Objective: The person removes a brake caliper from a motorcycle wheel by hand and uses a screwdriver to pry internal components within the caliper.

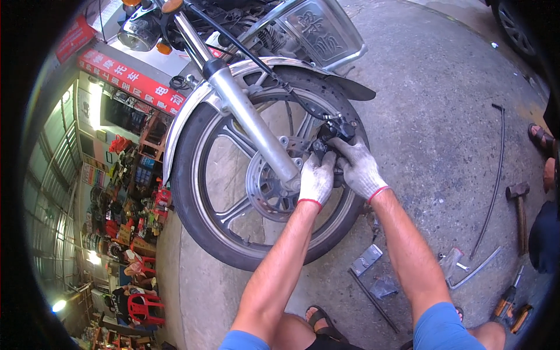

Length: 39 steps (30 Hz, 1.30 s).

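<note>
Both my hands wear white knit gloves with red cuffs and meet at the right side of a motorcycle's front wheel. My left hand has its fingers closed around the lower part of a black brake caliper. Just beside it, my right hand grips the same caliper from the right, fingers bent over it. A black hose runs up from the caliper. Behind my left hand are the silver fork leg and the brake disc. My fingertips partly hide the caliper's lower end.
On the concrete at right lie a hammer, a long thin rod, an L-shaped wrench and a screwdriver. A small box, a plastic bag and a dark bar lie near my feet. Another person's sandalled foot shows at right.
</note>
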Each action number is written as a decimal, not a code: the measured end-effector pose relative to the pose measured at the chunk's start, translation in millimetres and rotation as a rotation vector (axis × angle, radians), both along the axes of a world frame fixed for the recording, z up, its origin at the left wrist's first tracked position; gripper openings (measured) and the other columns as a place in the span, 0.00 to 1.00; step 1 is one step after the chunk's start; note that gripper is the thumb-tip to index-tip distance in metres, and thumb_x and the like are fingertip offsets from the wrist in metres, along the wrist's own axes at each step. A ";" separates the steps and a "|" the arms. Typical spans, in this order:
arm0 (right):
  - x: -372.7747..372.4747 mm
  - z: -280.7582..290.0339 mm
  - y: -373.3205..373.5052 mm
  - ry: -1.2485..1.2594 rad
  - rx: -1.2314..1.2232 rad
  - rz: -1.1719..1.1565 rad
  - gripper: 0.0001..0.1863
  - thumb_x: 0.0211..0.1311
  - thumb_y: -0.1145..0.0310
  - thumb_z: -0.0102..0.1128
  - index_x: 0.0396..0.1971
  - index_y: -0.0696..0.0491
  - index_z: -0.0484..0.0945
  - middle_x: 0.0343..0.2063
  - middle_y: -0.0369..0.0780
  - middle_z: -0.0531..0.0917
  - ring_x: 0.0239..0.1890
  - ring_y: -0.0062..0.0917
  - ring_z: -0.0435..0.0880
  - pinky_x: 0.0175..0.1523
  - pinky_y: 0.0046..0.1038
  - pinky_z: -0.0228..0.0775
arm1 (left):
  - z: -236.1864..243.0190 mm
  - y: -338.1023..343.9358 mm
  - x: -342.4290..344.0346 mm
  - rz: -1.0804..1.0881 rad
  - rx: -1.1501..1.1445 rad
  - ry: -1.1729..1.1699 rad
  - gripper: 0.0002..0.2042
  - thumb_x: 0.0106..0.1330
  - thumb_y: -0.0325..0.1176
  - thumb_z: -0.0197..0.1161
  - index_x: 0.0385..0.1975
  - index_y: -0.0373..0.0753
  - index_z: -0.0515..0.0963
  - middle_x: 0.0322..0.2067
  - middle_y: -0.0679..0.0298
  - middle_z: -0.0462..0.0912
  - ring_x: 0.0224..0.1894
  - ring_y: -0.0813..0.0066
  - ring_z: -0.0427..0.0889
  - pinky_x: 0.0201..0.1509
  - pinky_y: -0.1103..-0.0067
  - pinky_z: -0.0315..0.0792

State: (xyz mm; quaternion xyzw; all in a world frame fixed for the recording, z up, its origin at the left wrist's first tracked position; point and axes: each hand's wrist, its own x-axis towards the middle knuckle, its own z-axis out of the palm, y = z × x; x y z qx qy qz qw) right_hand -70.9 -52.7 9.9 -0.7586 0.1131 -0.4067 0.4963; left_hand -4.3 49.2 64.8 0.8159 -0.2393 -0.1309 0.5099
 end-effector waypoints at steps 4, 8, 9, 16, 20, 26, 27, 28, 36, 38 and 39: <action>1.1 1.1 -2.4 0.020 0.008 0.034 0.25 0.56 0.78 0.52 0.55 0.49 0.77 0.49 0.54 0.76 0.54 0.50 0.77 0.59 0.42 0.70 | -3.9 1.6 5.0 -0.011 0.026 -0.010 0.12 0.72 0.36 0.56 0.46 0.34 0.78 0.31 0.66 0.82 0.30 0.80 0.79 0.31 0.80 0.74; 2.4 -2.3 -8.7 0.029 0.011 0.071 0.24 0.56 0.78 0.52 0.55 0.50 0.76 0.50 0.55 0.76 0.54 0.50 0.77 0.60 0.42 0.69 | -2.2 -3.4 -0.5 0.010 0.039 0.049 0.12 0.72 0.37 0.56 0.45 0.35 0.78 0.30 0.66 0.82 0.27 0.80 0.78 0.29 0.80 0.74; 3.3 -0.7 -7.7 0.027 0.011 0.074 0.24 0.56 0.78 0.52 0.55 0.50 0.76 0.50 0.55 0.76 0.54 0.50 0.77 0.60 0.42 0.69 | -3.0 -2.0 1.9 0.013 0.039 0.048 0.12 0.72 0.37 0.56 0.45 0.35 0.78 0.30 0.66 0.82 0.27 0.80 0.78 0.29 0.80 0.74; 6.5 0.1 -3.2 0.049 -0.011 0.017 0.23 0.58 0.77 0.53 0.54 0.49 0.77 0.49 0.54 0.77 0.52 0.49 0.78 0.58 0.42 0.71 | -12.1 -1.3 11.6 0.009 0.001 -0.058 0.12 0.72 0.36 0.57 0.45 0.35 0.79 0.29 0.67 0.82 0.27 0.80 0.78 0.29 0.81 0.73; 6.0 -0.2 -2.1 0.029 -0.036 -0.009 0.22 0.58 0.76 0.54 0.54 0.48 0.78 0.48 0.54 0.77 0.51 0.50 0.78 0.56 0.42 0.72 | -9.7 -3.5 9.2 0.030 -0.023 0.005 0.11 0.71 0.35 0.58 0.45 0.34 0.79 0.29 0.67 0.82 0.27 0.80 0.78 0.30 0.81 0.72; 5.7 -0.6 -3.2 0.026 -0.017 0.011 0.22 0.58 0.76 0.54 0.54 0.49 0.79 0.45 0.55 0.76 0.50 0.50 0.78 0.57 0.41 0.71 | -7.3 -5.3 7.1 0.057 -0.006 0.012 0.15 0.70 0.36 0.55 0.48 0.31 0.79 0.35 0.59 0.85 0.36 0.74 0.82 0.39 0.76 0.76; 5.0 -0.5 -3.1 0.027 -0.016 0.010 0.22 0.58 0.76 0.54 0.54 0.49 0.79 0.45 0.55 0.76 0.50 0.50 0.78 0.57 0.41 0.71 | -5.2 -6.1 4.8 0.056 -0.005 0.012 0.15 0.70 0.36 0.55 0.48 0.31 0.79 0.35 0.59 0.85 0.36 0.74 0.82 0.39 0.76 0.76; 4.2 -0.2 -3.0 0.032 -0.012 0.009 0.22 0.58 0.76 0.54 0.54 0.49 0.79 0.45 0.55 0.76 0.51 0.50 0.77 0.57 0.41 0.70 | -2.9 -7.3 2.3 0.070 0.010 0.038 0.15 0.70 0.36 0.55 0.48 0.31 0.79 0.35 0.58 0.85 0.36 0.74 0.82 0.40 0.76 0.76; 8.4 -2.4 -1.4 0.009 -0.013 0.006 0.21 0.59 0.75 0.54 0.53 0.50 0.79 0.44 0.55 0.76 0.49 0.49 0.78 0.56 0.42 0.70 | -8.0 -6.1 6.5 0.081 0.074 -0.122 0.16 0.69 0.36 0.55 0.46 0.31 0.79 0.34 0.55 0.85 0.36 0.70 0.84 0.40 0.73 0.76; 8.8 -4.7 -1.2 -0.013 -0.022 -0.012 0.21 0.58 0.75 0.54 0.53 0.50 0.80 0.43 0.55 0.77 0.48 0.49 0.78 0.55 0.42 0.71 | -6.6 -8.0 3.1 0.064 0.033 -0.131 0.16 0.69 0.37 0.55 0.47 0.30 0.79 0.35 0.55 0.86 0.36 0.70 0.84 0.40 0.73 0.76; 8.4 -3.5 -0.2 -0.013 -0.020 -0.011 0.21 0.58 0.75 0.54 0.53 0.50 0.80 0.43 0.55 0.77 0.48 0.49 0.78 0.55 0.42 0.71 | -5.1 -7.7 2.4 0.066 0.035 -0.131 0.16 0.69 0.37 0.55 0.47 0.30 0.79 0.35 0.55 0.86 0.36 0.70 0.84 0.40 0.73 0.76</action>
